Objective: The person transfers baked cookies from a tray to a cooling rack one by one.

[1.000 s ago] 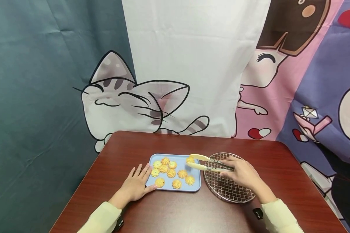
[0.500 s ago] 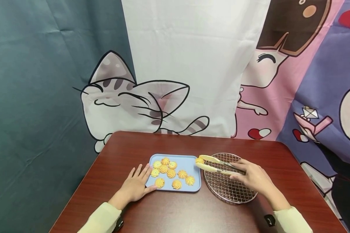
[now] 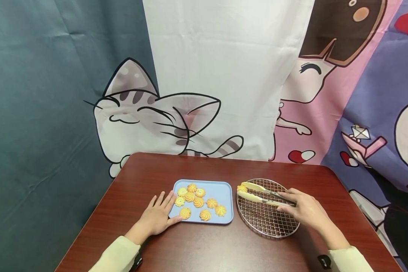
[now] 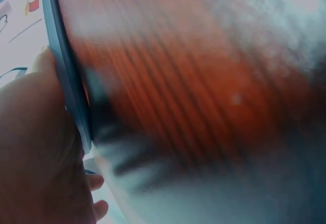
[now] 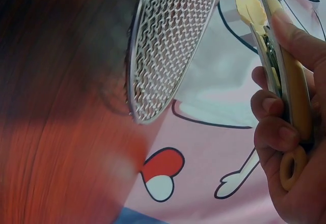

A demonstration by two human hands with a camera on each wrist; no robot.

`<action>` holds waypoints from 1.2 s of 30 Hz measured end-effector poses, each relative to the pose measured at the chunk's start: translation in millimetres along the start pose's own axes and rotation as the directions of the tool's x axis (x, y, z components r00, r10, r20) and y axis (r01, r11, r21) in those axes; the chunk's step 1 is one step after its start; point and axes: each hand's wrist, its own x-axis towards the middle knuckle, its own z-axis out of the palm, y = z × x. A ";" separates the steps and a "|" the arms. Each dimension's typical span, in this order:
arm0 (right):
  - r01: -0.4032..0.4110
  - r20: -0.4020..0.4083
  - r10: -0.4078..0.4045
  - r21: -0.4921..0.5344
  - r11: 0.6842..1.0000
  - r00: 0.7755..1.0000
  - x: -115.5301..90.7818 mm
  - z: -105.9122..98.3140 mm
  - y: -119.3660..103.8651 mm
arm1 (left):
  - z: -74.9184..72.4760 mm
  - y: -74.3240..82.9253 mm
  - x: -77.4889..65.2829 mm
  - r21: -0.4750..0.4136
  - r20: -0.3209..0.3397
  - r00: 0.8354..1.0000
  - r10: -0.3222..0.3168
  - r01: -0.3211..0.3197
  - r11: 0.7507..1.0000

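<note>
My right hand (image 3: 307, 209) grips kitchen tongs (image 3: 258, 199) with pale yellow tips. A small golden swirl cookie (image 3: 242, 187) is pinched at their ends, over the left rear rim of a round wire rack (image 3: 268, 221); whether it touches the mesh I cannot tell. In the right wrist view, thumb and curled fingers wrap the tongs (image 5: 293, 81). Left of the rack lies a light blue tray (image 3: 221, 192) with several piped cookies (image 3: 199, 202). My left hand (image 3: 154, 217) rests with spread fingers at the tray's left edge, which shows as a dark strip in the left wrist view.
The reddish-brown wooden table (image 3: 204, 245) carries the tray and the rack side by side. Behind it hangs a cloth backdrop (image 3: 234, 75) printed with a cartoon cat and figures. Pale sleeves cover both forearms.
My right hand has drawn the tongs and the cookie rightward, from the tray's far right corner to above the rack's left side. My left hand stays at the tray.
</note>
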 end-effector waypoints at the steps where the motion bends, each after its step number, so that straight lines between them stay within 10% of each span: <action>1: 0.001 0.001 -0.001 0.000 1.000 1.000 -0.7 -0.3 1.2 | 0.4 -0.2 0.1 -0.002 -0.002 1.000 0.001 -0.001 1.000; 36: -0.037 -0.043 0.035 -0.048 0.998 0.998 -21.8 -5.3 39.4 | 6.1 -3.9 -0.4 -0.026 -0.064 0.997 0.034 -0.036 0.999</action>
